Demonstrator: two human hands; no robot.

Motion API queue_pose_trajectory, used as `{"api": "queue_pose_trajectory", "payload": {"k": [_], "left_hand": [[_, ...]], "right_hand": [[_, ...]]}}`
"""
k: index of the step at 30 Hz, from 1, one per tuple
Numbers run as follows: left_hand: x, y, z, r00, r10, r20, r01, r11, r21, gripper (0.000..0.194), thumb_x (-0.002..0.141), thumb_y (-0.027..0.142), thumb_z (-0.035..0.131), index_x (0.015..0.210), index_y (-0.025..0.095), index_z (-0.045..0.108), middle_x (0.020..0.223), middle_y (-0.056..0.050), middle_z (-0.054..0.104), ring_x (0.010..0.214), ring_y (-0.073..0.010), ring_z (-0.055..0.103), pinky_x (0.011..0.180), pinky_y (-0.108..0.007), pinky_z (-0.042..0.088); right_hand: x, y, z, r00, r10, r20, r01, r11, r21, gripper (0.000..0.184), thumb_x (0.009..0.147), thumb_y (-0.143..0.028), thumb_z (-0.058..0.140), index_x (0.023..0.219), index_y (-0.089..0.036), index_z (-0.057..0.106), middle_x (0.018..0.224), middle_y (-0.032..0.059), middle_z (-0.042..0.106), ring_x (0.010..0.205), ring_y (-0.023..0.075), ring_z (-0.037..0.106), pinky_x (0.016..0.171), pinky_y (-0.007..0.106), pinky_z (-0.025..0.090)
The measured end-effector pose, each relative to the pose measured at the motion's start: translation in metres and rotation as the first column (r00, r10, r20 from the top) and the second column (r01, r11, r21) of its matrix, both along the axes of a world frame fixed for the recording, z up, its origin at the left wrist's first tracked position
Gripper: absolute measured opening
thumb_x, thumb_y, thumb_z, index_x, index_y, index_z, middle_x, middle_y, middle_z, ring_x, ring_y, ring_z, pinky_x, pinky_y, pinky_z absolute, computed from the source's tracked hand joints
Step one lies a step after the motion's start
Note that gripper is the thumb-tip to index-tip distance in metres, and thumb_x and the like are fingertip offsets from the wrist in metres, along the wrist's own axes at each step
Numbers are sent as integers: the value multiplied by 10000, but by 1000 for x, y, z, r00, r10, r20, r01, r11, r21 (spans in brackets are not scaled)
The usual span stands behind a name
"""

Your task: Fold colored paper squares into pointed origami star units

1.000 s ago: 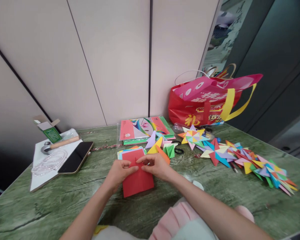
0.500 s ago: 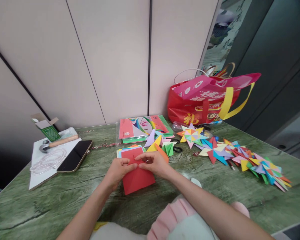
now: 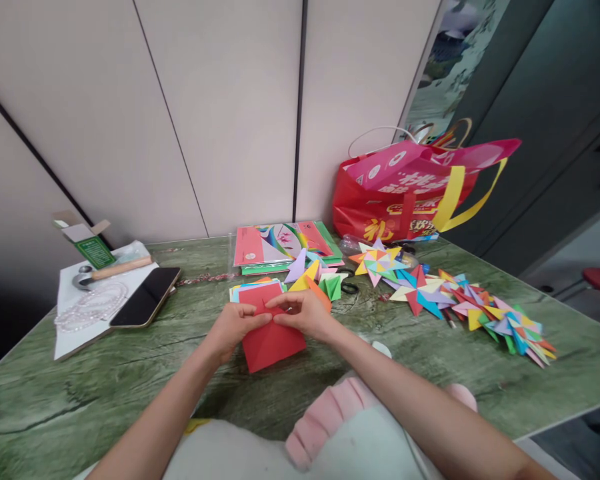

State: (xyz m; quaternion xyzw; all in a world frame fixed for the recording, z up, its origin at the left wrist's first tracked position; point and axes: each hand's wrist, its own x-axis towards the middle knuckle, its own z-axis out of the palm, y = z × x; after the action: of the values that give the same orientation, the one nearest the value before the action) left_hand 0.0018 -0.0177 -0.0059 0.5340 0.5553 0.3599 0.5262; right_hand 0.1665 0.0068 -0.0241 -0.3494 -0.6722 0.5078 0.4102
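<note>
A creased red sheet of paper (image 3: pixel 273 347) lies tilted between my hands, its lower part spread toward me. My left hand (image 3: pixel 237 328) pinches its upper left edge with thumb and fingers. From the right, my right hand (image 3: pixel 303 315) pinches the same sheet, the two thumbs almost meeting at its middle. Just behind sits a stack of coloured paper (image 3: pixel 237 290), with another red piece on top, partly hidden by my fingers. Folded paper pieces (image 3: pixel 307 275) in yellow, orange, green and purple lie beyond my right hand.
Paper stars (image 3: pixel 420 290) spread along the right. Behind are packaged coloured paper (image 3: pixel 285 243), scissors (image 3: pixel 349 288) and a red bag (image 3: pixel 390 200). On the left a phone (image 3: pixel 146 298), a hammer (image 3: pixel 123 267), clear beads (image 3: pixel 93 307) and a green box (image 3: pixel 95 250) rest on or beside a white board (image 3: pixel 70 343).
The whole view has shifted slightly, so things sit a little higher in the picture. Both hands keep their pinch on the red paper, with hardly any movement of the fingers.
</note>
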Motion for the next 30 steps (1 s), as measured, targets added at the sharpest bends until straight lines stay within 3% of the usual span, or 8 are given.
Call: {"api": "queue_pose_trajectory", "payload": {"k": [6, 10, 18, 26, 30], "left_hand": [[3, -2, 5, 1000, 8, -17, -8, 999, 31, 570, 477, 509, 706, 467, 201, 226, 447, 97, 208, 435, -41, 172, 435, -213, 103], [4, -1, 3, 999, 3, -45, 0, 998, 65, 560, 508, 519, 684, 463, 198, 227, 444, 95, 213, 422, -38, 162, 431, -212, 94], [6, -2, 0, 981, -113, -155, 131, 985, 112, 460, 602, 495, 623, 459, 180, 320, 441, 85, 236, 426, -46, 174, 426, -213, 87], [8, -4, -1, 987, -153, -56, 156, 986, 53, 464, 571, 503, 651, 464, 176, 340, 425, 87, 276, 411, -40, 182, 417, -206, 96], [8, -5, 0, 994, -109, 25, 109, 994, 13, 430, 536, 492, 676, 452, 157, 419, 411, 72, 355, 394, -48, 269, 406, -198, 152]], "right_hand": [[-2, 1, -1, 999, -18, -51, 18, 1000, 5, 236, 604, -188, 648, 838, -163, 647, 754, 5, 630, 668, 109, 547, 636, 238, 433], [-3, 1, -1, 992, -49, -120, 40, 996, -75, 283, 636, -291, 654, 895, -181, 617, 812, 16, 651, 739, 143, 579, 678, 268, 460], [-7, -1, -4, 992, -99, -72, 95, 994, -62, 213, 714, -379, 582, 685, -177, 643, 691, -4, 636, 665, 134, 548, 638, 256, 431], [-13, -5, 0, 973, -231, -19, 230, 973, -30, 242, 680, -347, 577, 536, -153, 563, 527, -25, 540, 516, 91, 449, 512, 227, 367], [-13, -5, 0, 981, -179, -74, 175, 983, -61, 210, 678, -355, 587, 613, -157, 612, 619, -5, 605, 590, 116, 513, 579, 245, 404]]}}
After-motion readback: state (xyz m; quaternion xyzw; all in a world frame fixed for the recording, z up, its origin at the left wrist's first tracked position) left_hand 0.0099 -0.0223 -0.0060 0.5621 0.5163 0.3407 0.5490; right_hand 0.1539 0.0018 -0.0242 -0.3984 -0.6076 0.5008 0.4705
